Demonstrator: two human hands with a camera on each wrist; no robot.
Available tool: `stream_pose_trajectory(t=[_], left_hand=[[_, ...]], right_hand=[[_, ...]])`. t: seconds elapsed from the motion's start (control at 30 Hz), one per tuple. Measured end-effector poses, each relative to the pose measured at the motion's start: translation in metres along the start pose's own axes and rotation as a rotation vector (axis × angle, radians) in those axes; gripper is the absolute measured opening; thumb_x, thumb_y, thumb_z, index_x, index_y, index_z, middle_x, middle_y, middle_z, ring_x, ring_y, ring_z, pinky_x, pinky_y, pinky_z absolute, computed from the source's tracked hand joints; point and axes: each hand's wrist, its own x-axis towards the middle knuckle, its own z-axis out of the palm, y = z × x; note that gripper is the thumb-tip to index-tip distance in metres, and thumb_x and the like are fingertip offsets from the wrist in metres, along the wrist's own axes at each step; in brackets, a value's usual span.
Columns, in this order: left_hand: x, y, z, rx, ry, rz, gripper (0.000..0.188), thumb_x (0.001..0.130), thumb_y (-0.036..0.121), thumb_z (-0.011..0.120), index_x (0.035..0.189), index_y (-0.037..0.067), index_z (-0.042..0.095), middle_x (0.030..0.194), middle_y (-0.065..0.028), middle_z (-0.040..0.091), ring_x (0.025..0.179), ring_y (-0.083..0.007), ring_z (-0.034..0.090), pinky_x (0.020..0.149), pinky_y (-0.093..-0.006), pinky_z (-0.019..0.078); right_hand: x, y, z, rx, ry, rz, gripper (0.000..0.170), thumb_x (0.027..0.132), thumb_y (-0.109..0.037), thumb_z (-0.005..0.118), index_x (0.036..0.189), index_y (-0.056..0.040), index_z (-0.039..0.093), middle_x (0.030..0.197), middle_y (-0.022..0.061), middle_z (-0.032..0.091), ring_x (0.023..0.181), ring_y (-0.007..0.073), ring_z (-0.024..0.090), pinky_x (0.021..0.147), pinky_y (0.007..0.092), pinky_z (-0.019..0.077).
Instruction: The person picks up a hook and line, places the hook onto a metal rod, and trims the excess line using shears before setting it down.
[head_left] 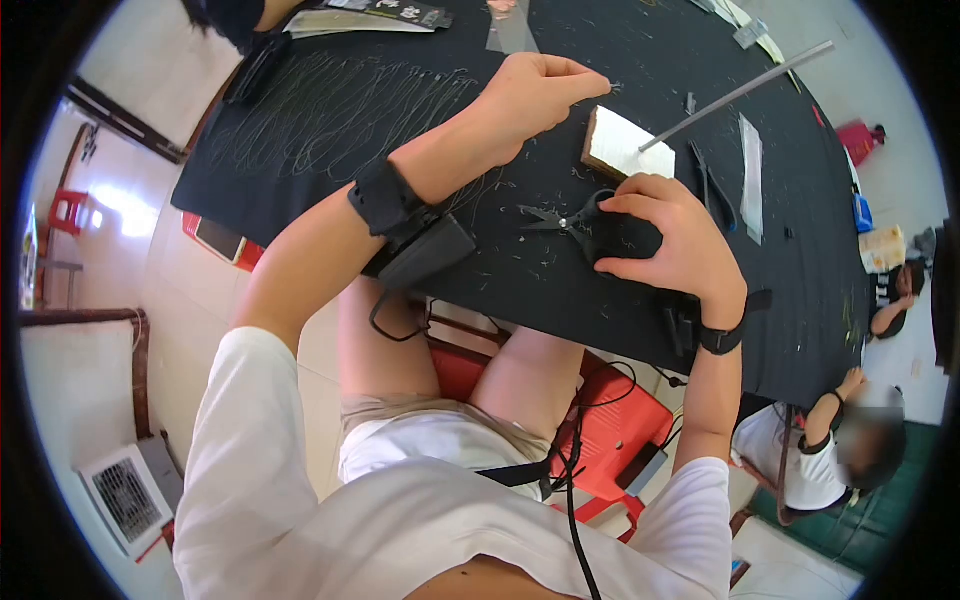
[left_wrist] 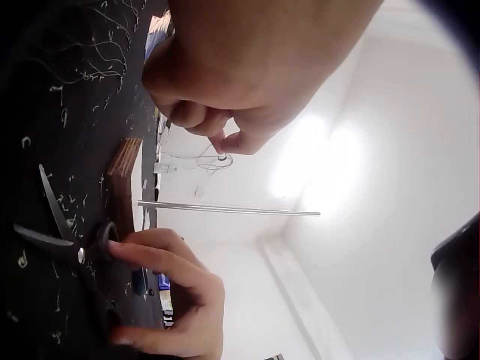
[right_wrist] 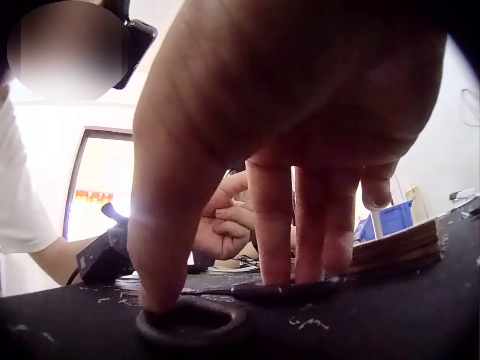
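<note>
In the head view my left hand is raised over the black table, its thumb and fingertip pinching a thin cord. That cord shows as a small loose loop at the fingertips in the left wrist view. Black-handled scissors lie on the tabletop, blades spread and pointing left. My right hand reaches over their handles with thumb and fingers wide apart. In the right wrist view the thumb touches a handle ring, and the other fingers point straight down to the tabletop.
A white-topped block with a slanting metal rod stands beyond the scissors. Pliers and a clear strip lie right of it. Many thin cords spread at the left. Cut bits dot the black cloth. Other people sit around.
</note>
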Motion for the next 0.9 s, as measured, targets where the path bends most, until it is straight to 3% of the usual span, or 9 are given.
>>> stream_pose_trajectory(t=[0.07,0.3,0.37,0.43,0.47,0.57,0.63,0.73,0.9], left_hand=[[0.002,0.001,-0.001,-0.040,0.025,0.049,0.031,0.083,0.021,0.060,0.101,-0.004,0.059,0.056,0.0063,0.042,0.044,0.0002,0.030,0.040,-0.0173,0.0180],[0.003,0.003,-0.005,-0.030,0.059,0.056,0.029,0.082,0.020,0.061,0.099,-0.004,0.060,0.055,0.0068,0.041,0.045,-0.0006,0.029,0.041,-0.0185,0.0182],[0.005,0.001,-0.005,-0.065,0.058,0.057,0.028,0.082,0.020,0.061,0.098,-0.003,0.060,0.055,0.0068,0.041,0.045,-0.0007,0.029,0.041,-0.0186,0.0183],[0.008,-0.002,-0.005,-0.107,0.058,0.071,0.027,0.082,0.019,0.061,0.097,-0.003,0.060,0.055,0.0068,0.042,0.045,-0.0009,0.030,0.041,-0.0188,0.0184],[0.007,-0.002,-0.003,-0.093,0.068,0.052,0.027,0.081,0.019,0.062,0.096,-0.003,0.061,0.055,0.0067,0.042,0.045,-0.0009,0.030,0.041,-0.0187,0.0185],[0.003,0.003,0.000,-0.081,0.066,0.019,0.025,0.080,0.019,0.062,0.093,-0.002,0.061,0.056,0.0063,0.044,0.045,-0.0006,0.030,0.040,-0.0181,0.0189],[0.002,0.006,0.001,-0.060,0.054,-0.024,0.024,0.080,0.018,0.062,0.093,-0.002,0.061,0.057,0.0060,0.045,0.044,-0.0002,0.031,0.040,-0.0176,0.0194],[0.001,0.007,0.001,-0.070,0.028,-0.007,0.023,0.080,0.017,0.062,0.093,-0.002,0.061,0.057,0.0059,0.046,0.044,0.0004,0.031,0.039,-0.0170,0.0198],[0.003,0.004,0.001,-0.086,0.050,0.001,0.023,0.080,0.016,0.062,0.093,-0.002,0.061,0.057,0.0055,0.047,0.044,0.0006,0.031,0.039,-0.0166,0.0198]], right_hand=[[0.002,0.000,0.000,0.017,-0.065,0.044,0.044,0.060,-0.025,0.074,0.096,-0.0024,0.062,0.093,0.0119,0.056,0.090,0.0286,0.054,0.081,0.0341,0.0435],[0.000,0.006,-0.003,0.144,-0.113,0.137,0.040,0.059,-0.014,0.073,0.095,-0.0019,0.059,0.092,0.0106,0.053,0.083,0.0233,0.054,0.073,0.0303,0.0454],[0.000,0.010,-0.009,0.247,-0.009,0.096,0.037,0.061,-0.009,0.070,0.095,-0.0021,0.057,0.091,0.0079,0.054,0.073,0.0178,0.052,0.068,0.0261,0.0439],[-0.004,0.015,-0.014,0.300,0.226,0.112,0.035,0.062,-0.005,0.068,0.095,-0.0025,0.055,0.091,0.0045,0.055,0.067,0.0123,0.050,0.066,0.0245,0.0417],[-0.007,0.021,-0.011,0.466,0.380,0.168,0.036,0.064,-0.001,0.066,0.098,-0.0016,0.054,0.092,0.0032,0.055,0.064,0.0083,0.048,0.064,0.0227,0.0411],[-0.001,0.018,0.001,0.635,0.676,0.187,0.038,0.069,0.005,0.060,0.105,0.0013,0.049,0.089,0.0043,0.053,0.065,0.0060,0.047,0.062,0.0185,0.0399],[0.002,0.019,0.007,0.505,0.678,0.210,0.035,0.067,0.002,0.064,0.100,-0.0002,0.053,0.085,0.0035,0.053,0.064,0.0063,0.049,0.061,0.0188,0.0399],[0.005,0.013,0.008,0.228,0.539,0.283,0.030,0.064,-0.005,0.070,0.090,0.0001,0.057,0.075,0.0019,0.056,0.056,0.0057,0.047,0.058,0.0178,0.0380],[0.005,0.020,0.010,0.255,0.547,0.369,0.029,0.064,-0.009,0.072,0.087,-0.0003,0.057,0.072,0.0012,0.054,0.053,0.0053,0.043,0.049,0.0183,0.0347]])
